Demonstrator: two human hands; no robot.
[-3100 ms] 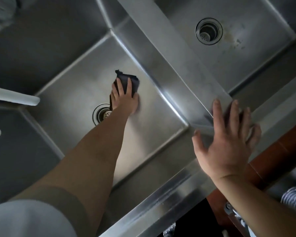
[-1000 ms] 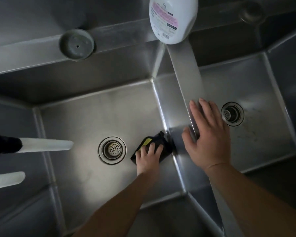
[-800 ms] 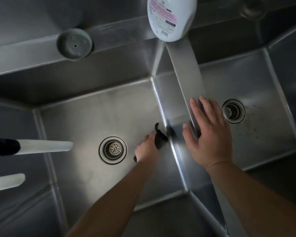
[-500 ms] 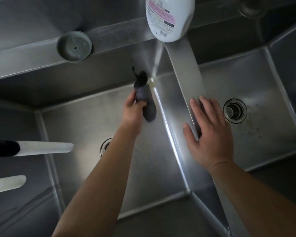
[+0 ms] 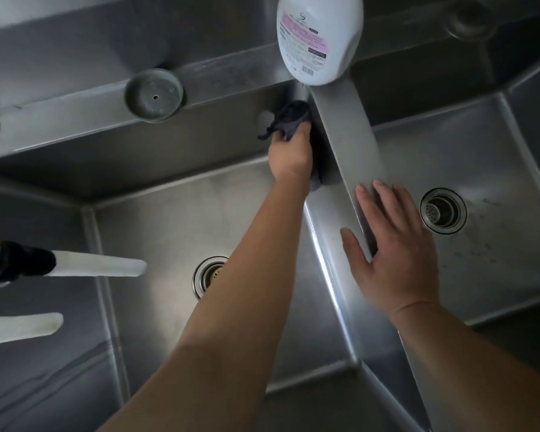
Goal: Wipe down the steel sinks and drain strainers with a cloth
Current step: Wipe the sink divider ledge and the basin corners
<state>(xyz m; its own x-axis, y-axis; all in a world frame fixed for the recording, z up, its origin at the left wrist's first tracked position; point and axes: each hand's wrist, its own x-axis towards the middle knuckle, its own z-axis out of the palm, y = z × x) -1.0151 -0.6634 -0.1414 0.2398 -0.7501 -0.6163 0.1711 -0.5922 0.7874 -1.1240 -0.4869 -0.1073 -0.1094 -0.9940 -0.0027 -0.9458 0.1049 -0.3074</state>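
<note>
Two steel sink basins lie below me, split by a steel divider (image 5: pixel 353 141). My left hand (image 5: pixel 290 154) grips a dark cloth (image 5: pixel 290 115) high in the back right corner of the left basin (image 5: pixel 156 219), against the divider wall. My left forearm partly covers the left drain strainer (image 5: pixel 206 275). My right hand (image 5: pixel 393 244) rests flat on top of the divider, fingers straight. The right basin (image 5: pixel 487 169) shows its drain strainer (image 5: pixel 442 211) and some faint stains on its floor.
A white bottle (image 5: pixel 320 35) with a pink label stands on the back ledge at the divider's far end. A round grey cap (image 5: pixel 153 95) sits on the ledge to the left. Two white tube-like spouts (image 5: pixel 97 267) reach in from the left edge.
My left hand lifted the cloth off the left basin's floor near the drain and carried it up into the back right corner. My right hand stayed on the divider.
</note>
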